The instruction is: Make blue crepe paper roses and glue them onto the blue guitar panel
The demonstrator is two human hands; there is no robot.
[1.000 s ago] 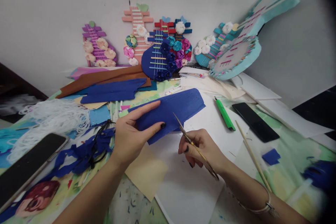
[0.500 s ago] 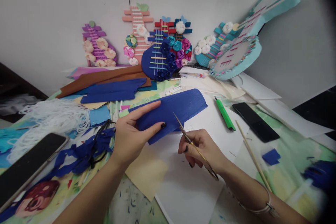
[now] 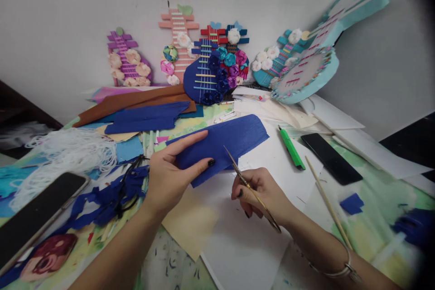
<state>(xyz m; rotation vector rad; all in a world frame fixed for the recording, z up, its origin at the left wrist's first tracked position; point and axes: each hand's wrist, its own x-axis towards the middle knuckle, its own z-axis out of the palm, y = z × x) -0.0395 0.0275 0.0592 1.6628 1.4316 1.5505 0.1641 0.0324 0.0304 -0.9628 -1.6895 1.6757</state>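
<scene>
My left hand (image 3: 175, 170) grips a dark blue sheet of crepe paper (image 3: 231, 133), its thumb and forefinger lying across the near face and the other fingers hidden behind. The sheet is tilted and held above white paper. In my right hand (image 3: 256, 190) are gold-handled scissors (image 3: 244, 181), gripped with the blades together. Their tip points up and left in front of the blue sheet; whether it touches cannot be told. Under the hands lie white sheets (image 3: 244, 249) and a beige paper square (image 3: 190, 222).
Paper-covered guitar shapes with flowers, among them a blue guitar (image 3: 200, 74), lean on the back wall. A green cutter (image 3: 290, 147), a black phone (image 3: 331, 158) and a wooden stick (image 3: 328, 204) lie at right. White string (image 3: 74, 154) and another phone (image 3: 41, 217) lie at left.
The right end of the blue sheet has shifted slightly outward to the right since the first frame. Both hands and the scissors stay nearly still.
</scene>
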